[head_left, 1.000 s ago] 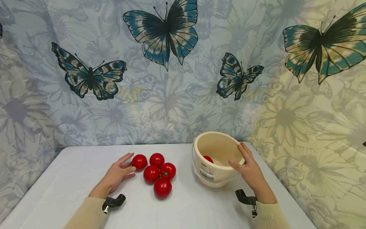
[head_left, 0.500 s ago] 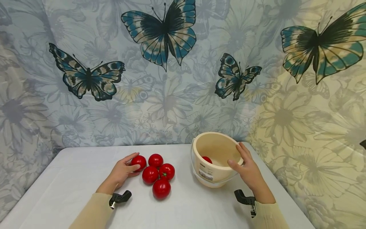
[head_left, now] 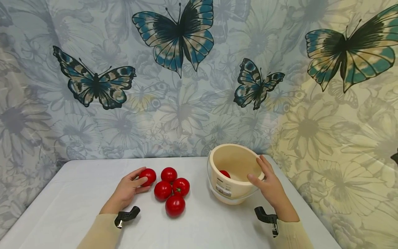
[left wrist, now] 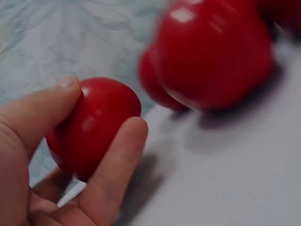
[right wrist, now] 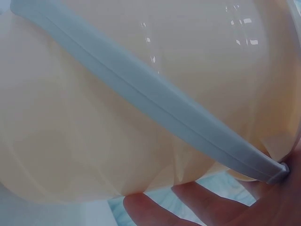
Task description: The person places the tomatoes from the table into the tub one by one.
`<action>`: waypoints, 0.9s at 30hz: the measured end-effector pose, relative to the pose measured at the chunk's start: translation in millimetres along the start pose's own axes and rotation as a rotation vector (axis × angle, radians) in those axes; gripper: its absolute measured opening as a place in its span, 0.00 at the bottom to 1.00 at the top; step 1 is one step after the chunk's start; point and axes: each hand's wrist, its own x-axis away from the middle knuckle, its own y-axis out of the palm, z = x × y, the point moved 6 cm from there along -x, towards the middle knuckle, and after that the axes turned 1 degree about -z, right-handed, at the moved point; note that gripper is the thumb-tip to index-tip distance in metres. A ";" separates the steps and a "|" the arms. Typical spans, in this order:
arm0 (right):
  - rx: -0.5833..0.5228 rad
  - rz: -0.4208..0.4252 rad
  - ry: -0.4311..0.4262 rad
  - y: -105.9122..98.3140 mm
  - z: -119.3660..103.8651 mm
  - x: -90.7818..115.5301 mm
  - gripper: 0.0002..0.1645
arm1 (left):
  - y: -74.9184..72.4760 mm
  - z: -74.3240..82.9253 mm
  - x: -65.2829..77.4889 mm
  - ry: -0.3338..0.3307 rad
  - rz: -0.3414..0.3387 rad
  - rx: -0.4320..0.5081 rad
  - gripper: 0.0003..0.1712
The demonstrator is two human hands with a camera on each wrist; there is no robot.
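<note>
My left hand [head_left: 125, 189] holds a red tomato [head_left: 148, 177] between thumb and fingers; the left wrist view shows this tomato [left wrist: 96, 125] in the grip, apart from the others. Just right of it, a cluster of several tomatoes [head_left: 175, 206] lies on the table, and one has a green stem [head_left: 178, 189]. A cream bucket [head_left: 222, 190] stands upright at the right, with a red tomato [head_left: 225, 173] partly visible inside. My right hand [head_left: 272, 186] grips the bucket's right rim; in the right wrist view its fingers [right wrist: 150, 209] lie along the bucket wall.
A white-covered table [head_left: 205, 231] bears everything. Behind it hangs a floral cloth [head_left: 186, 114] with butterflies, close to the table's back edge. The bucket's pale handle [right wrist: 155, 96] hangs down across its front side.
My left hand has reached the leftmost tomato, taken it between thumb and fingers, and drawn it slightly left, away from the cluster. My right hand and the bucket have stayed in place.
</note>
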 end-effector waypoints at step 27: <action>-0.009 0.001 -0.009 0.3 -1.2 -0.6 0.54 | -7.2 17.1 12.5 -0.127 0.061 0.599 0.31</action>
